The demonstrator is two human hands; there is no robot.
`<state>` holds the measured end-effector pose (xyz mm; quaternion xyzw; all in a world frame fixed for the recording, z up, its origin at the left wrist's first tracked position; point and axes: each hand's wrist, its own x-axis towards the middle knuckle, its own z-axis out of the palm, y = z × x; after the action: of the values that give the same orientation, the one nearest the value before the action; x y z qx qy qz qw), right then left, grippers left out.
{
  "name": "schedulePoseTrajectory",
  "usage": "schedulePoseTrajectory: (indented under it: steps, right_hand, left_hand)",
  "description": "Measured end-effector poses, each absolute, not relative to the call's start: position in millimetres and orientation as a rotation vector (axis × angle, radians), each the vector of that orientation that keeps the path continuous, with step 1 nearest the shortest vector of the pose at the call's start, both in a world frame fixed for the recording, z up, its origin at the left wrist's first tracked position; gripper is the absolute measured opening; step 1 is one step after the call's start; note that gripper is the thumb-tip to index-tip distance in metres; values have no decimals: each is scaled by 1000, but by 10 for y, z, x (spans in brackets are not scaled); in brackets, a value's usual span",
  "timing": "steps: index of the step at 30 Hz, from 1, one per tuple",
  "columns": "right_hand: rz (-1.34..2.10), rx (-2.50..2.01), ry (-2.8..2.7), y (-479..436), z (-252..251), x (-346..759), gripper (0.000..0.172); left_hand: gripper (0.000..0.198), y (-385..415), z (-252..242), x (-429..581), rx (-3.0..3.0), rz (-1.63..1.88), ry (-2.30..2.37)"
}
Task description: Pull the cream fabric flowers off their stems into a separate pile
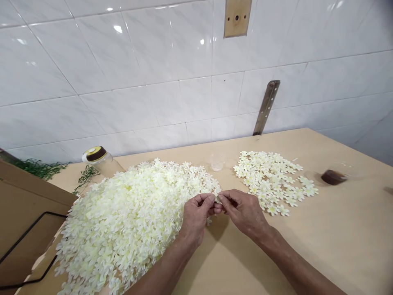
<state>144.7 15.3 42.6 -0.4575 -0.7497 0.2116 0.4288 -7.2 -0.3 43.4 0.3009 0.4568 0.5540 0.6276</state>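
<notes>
A pale tan desk [307, 246] spans the lower frame, below a white, grey-veined tile wall [138, 61]. Just right of lower centre, the left hand [196, 215] and right hand [246, 211] share a fingertip grip, pinching one small white flower [216, 198] — mostly hidden, so I cannot tell its facing or long axis.

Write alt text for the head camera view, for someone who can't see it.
The left hand and right hand meet at the fingertips, pinching what looks like one pale flower. A big flower heap lies left, a smaller flower spread right, on a tan table before a white tiled wall.
</notes>
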Motion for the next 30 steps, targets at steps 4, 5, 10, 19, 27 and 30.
schedulePoseTrajectory:
  steps: [4,5,10,19,27,30]
  right_hand:
    - [436,-1141,-1889,151,405,1427,17]
    - [414,-1139,-1887,151,397,1423,17]
    - [376,-1162,-1875,149,373,1416,17]
    - [702,-1316,-1722,126,352,1350,17]
    - [1334,-1241,-1361,168,410,1320,35]
    - [1518,-1133,-1183,196,428,1339,37]
  left_hand:
    - [32,3,403,-71,679,1278,1039]
    - [32,3,391,-72,679,1283,1038]
    - [32,1,322,-79,688,1306,1039]
    - [29,-40,301,-104,725,1296,1023]
    - [30,-11,290,-160,763,1336,1035]
    - [30,-5,297,-180,756,1358,1024]
